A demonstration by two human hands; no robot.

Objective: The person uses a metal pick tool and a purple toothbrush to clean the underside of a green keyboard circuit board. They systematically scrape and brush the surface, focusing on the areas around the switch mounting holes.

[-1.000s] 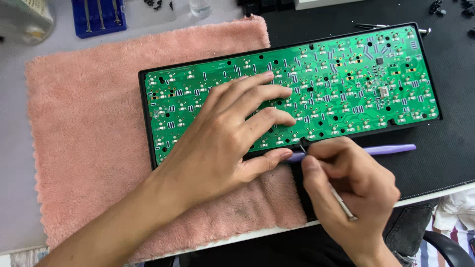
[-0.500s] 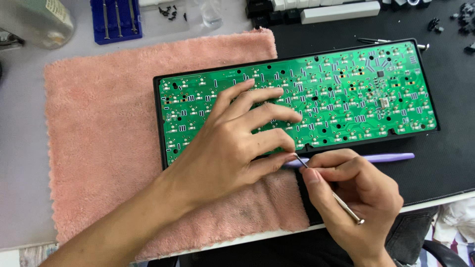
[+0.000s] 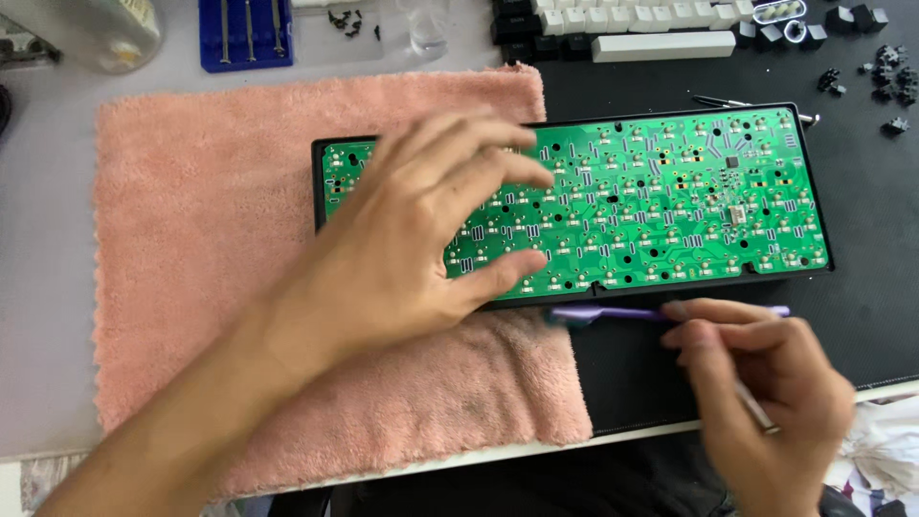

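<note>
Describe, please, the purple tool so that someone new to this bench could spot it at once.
Start at the green circuit board in its black frame, half on the pink towel. Along its near edge lies the purple tool, by the right hand. It is the only slim, purple thing there.

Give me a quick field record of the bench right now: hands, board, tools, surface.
left hand: spread flat on the green circuit board
right hand: pinches a thin metal tool, near the board's front edge
board: solder side up in a black keyboard case
purple tool: lies along the case's front edge
surface: pink towel under the case's left end, black mat under the right
</note>
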